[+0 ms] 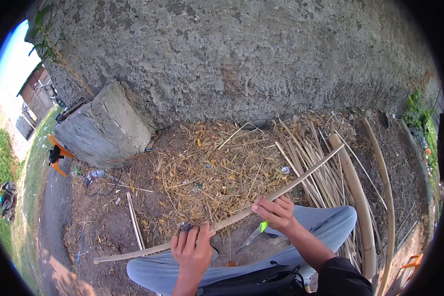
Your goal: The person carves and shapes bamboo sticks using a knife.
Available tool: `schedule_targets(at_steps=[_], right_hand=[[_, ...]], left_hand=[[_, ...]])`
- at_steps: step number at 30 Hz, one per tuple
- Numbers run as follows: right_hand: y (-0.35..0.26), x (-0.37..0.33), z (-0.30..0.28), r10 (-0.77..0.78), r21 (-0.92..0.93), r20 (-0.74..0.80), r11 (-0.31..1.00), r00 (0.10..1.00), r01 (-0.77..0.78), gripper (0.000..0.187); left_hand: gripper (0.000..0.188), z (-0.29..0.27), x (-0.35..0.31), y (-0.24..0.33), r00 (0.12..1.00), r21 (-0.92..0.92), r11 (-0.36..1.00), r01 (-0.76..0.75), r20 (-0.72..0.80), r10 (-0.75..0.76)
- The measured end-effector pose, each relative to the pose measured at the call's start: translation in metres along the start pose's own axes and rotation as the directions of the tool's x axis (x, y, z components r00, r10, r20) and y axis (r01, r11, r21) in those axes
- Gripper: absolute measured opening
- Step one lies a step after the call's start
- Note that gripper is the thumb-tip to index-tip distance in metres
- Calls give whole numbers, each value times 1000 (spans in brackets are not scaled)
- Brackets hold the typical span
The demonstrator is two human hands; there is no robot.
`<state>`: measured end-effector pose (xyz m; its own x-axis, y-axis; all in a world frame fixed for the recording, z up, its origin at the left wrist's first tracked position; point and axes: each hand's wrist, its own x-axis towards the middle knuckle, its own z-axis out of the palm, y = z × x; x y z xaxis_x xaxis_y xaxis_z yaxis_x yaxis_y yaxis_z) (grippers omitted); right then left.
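Note:
A long, slightly bowed bamboo strip [232, 218] lies slantwise across my lap, its right end raised toward the upper right. My left hand [191, 249] is closed over its left half, knuckles up. Further right, my right hand [277, 213] pinches the strip between thumb and fingers. Just under the right hand is a knife with a bright green handle [264, 226], its blade pointing down and left. Whether the right hand's lower fingers also hold the knife, I cannot tell. Both grey-trousered knees [325, 222] are bent beneath the strip.
Thin split strips [306, 167] lie heaped at the right, beside a thick bamboo pole [357, 207] and a thinner pole [382, 197]. Dry leaves [202, 163] litter the ground. A rough wall [261, 59] rises ahead; a concrete block [108, 123] stands left. A short piece [135, 219] lies near my left knee.

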<state>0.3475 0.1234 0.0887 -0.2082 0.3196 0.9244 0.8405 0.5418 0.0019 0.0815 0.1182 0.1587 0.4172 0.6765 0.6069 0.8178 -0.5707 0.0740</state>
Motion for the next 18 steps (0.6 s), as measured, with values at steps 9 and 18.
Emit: schedule_targets(at_steps=[9,18], right_hand=[[-33,-37,7,765,255,302,510,569,-821,32],[-87,-56,12,508,133,620,683,598,-718,18]], left_hand=[[28,8,-59,-5,575,-530,225,818,730,-370],[33,47,-93,0,284,-364,-206,908,898,-336]])
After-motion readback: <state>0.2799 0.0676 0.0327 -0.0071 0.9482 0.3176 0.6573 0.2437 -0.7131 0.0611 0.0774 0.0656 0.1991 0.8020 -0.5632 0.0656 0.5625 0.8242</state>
